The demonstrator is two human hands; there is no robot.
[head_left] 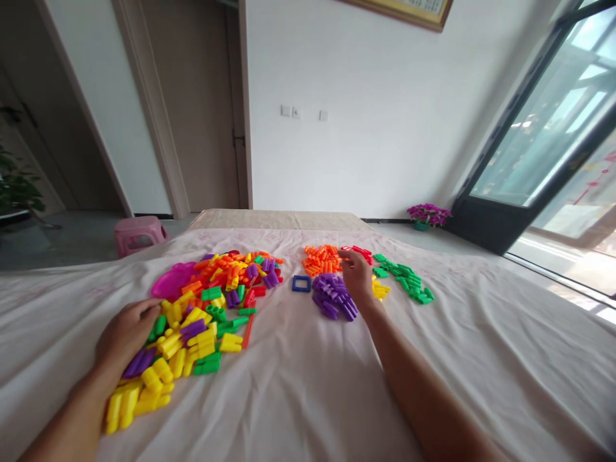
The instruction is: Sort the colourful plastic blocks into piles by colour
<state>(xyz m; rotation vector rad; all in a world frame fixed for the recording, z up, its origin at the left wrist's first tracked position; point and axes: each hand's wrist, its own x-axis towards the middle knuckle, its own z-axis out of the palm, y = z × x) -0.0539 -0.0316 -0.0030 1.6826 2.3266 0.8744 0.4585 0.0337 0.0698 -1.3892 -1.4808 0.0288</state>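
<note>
A mixed heap of plastic building blocks [197,327] in yellow, green, purple, orange and red spreads over the left of the cloth. At its left edge rests my left hand [126,330], fingers loosely apart and touching or very near the yellow and green blocks. My right hand [357,277] is over the single-colour piles, its fingertips pinched at the right edge of the orange blocks [320,260]. What lies in that pinch, if anything, is hidden. Just below are purple blocks [334,296]. Yellow blocks [380,290], partly covered by my wrist, lie to its right.
Red blocks [363,253] and green blocks [407,279] lie at the right. A blue square frame [301,283] sits between heap and piles. A magenta plate [168,282] is behind the heap. Beyond the wrinkled cloth [289,398] stand a pink stool [139,234] and potted flowers [428,215].
</note>
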